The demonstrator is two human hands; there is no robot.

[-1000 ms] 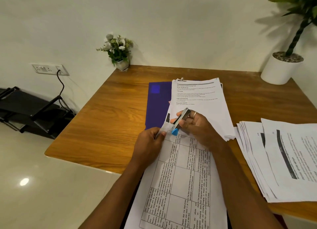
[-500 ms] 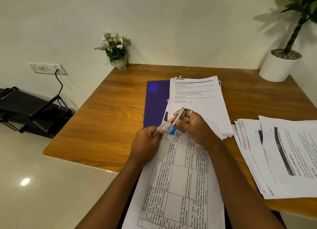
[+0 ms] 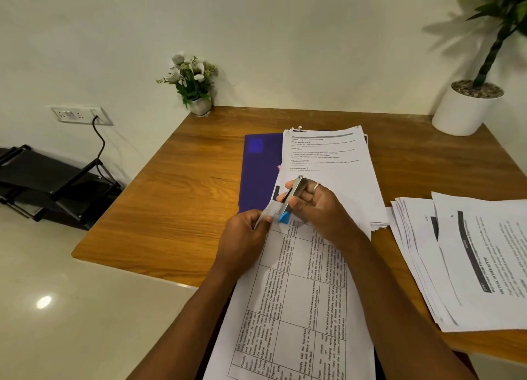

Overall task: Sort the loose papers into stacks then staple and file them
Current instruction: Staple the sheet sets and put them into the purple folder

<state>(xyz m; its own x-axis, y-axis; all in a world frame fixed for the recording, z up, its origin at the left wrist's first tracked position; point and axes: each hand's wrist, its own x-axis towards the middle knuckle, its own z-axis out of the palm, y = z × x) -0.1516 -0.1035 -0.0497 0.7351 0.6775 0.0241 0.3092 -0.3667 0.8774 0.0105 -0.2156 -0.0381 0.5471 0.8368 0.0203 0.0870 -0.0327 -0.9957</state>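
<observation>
Right grip [image 3: 313,205] closed round stapler [image 3: 291,200]; left grip [image 3: 245,237] pinching corner of table-printed sheets [image 3: 299,308] over worktop [image 3: 171,194].

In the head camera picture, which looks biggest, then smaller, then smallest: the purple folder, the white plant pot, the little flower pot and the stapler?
1. Purple folder, though papers hide part of it.
2. White plant pot.
3. Little flower pot and stapler: they look alike, and the stapler is nearer, so I won't rank them.
</observation>
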